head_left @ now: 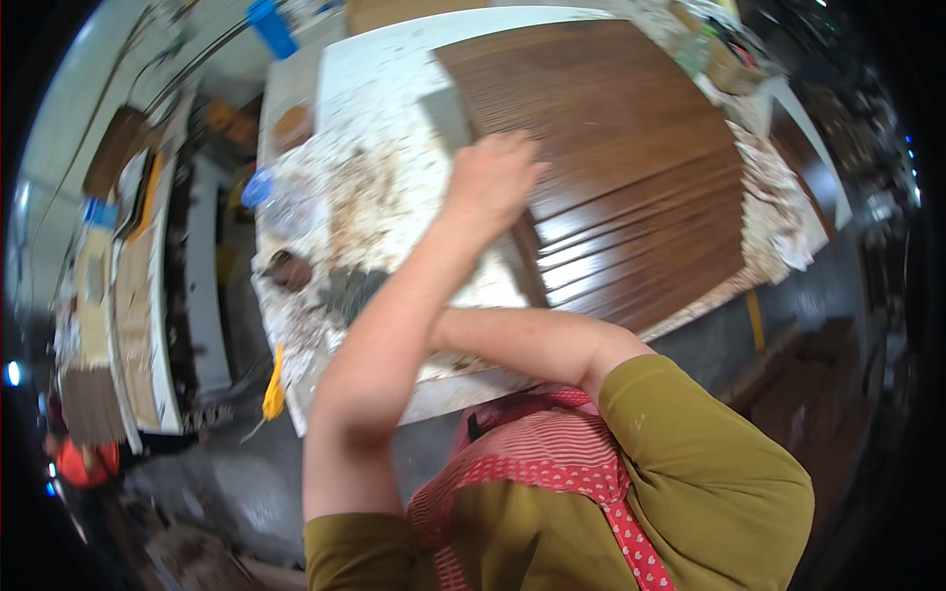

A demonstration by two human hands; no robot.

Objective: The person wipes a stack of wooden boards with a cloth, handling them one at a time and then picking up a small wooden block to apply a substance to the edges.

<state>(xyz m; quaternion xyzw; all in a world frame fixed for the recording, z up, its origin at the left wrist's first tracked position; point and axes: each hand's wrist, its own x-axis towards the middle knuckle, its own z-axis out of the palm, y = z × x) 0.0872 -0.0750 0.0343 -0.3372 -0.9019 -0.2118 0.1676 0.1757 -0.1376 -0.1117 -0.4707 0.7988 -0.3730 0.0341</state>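
Note:
My left hand (493, 182) is over the left edge of a dark brown wooden panel (601, 108) with grooves along its near part. Its fingers look bent together, slightly blurred; anything within them is hidden. My right forearm (522, 340) runs leftward beneath my left forearm, which covers the wrist. Just past that crossing lies a dark grey, cloth-like patch (353, 294); whether it is a rag or a glove on my right hand I cannot tell. A grey block (446, 118) shows beside the panel's left edge.
The white worktable (379, 89) is stained brown. At its left stand a clear tub with a blue lid (258, 187), a brown-stained container (288, 269) and a round tub (293, 126). A yellow-handled tool (274, 389) hangs at the near-left edge. A cardboard box (734, 64) stands far right.

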